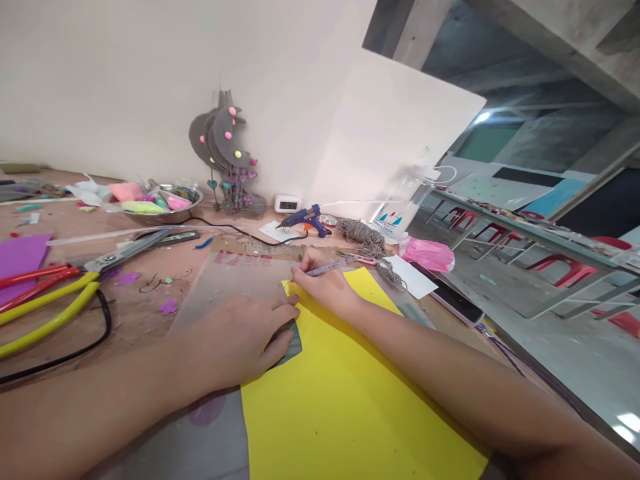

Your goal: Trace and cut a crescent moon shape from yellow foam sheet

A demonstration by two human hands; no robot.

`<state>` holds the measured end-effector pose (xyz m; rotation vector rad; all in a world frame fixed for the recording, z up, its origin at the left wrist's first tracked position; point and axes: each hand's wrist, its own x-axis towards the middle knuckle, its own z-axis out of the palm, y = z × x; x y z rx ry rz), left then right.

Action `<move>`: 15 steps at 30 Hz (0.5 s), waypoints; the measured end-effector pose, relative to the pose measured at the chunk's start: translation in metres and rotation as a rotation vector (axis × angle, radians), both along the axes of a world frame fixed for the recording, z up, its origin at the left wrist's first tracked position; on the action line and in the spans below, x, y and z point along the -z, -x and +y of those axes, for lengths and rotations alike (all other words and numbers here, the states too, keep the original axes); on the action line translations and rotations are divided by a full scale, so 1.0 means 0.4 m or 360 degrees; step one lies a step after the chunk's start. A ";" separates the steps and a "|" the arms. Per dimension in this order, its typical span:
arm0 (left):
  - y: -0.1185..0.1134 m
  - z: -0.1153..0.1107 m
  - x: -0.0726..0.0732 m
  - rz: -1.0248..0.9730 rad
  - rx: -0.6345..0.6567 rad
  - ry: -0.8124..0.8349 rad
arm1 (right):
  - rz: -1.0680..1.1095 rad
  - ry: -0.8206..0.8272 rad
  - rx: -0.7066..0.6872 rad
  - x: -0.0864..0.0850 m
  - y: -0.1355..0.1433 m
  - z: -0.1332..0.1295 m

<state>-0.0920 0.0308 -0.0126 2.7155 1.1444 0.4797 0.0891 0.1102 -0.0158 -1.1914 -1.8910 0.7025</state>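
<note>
1. Step, as we judge it: marking the yellow sheet (345, 393), our clock centre, flat before us. Right hand (323, 280) closed around a pen (329, 267), near 12.
2. Left hand (245, 333), near 10: thumb and fingers apart, pressing the sheet's edge.
3. Next stroke, we think, calls for steady left pressure.
4. Pinkish tabletop (145, 327): glue gun (303, 219) near 12, yellow-handled scissors (100, 265) at 10.
5. Grey moon-shaped hanging (220, 137), 11; red stools (560, 270), 2, beyond.

Both bare forearms (125, 387) (430, 360) reach forward and converge.
The left hand (245, 337) lies palm down, thumb apart from its fingers; the right hand (323, 277), nearer the far edge of the worktop (140, 313), curls into a writing grip.
</note>
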 end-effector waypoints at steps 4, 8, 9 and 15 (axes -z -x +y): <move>0.000 0.002 -0.001 0.0069 -0.0008 0.0049 | -0.0012 0.0039 -0.0093 0.006 -0.001 0.003; -0.001 0.000 -0.004 0.0066 -0.0007 0.0035 | -0.0009 -0.0015 0.0070 -0.001 -0.001 0.001; -0.001 0.000 -0.004 0.0063 -0.0007 0.0028 | -0.0005 -0.0019 0.0113 -0.003 0.000 -0.001; -0.002 -0.001 -0.008 0.0084 -0.0022 0.0029 | 0.0038 0.0021 -0.0014 -0.004 0.000 -0.003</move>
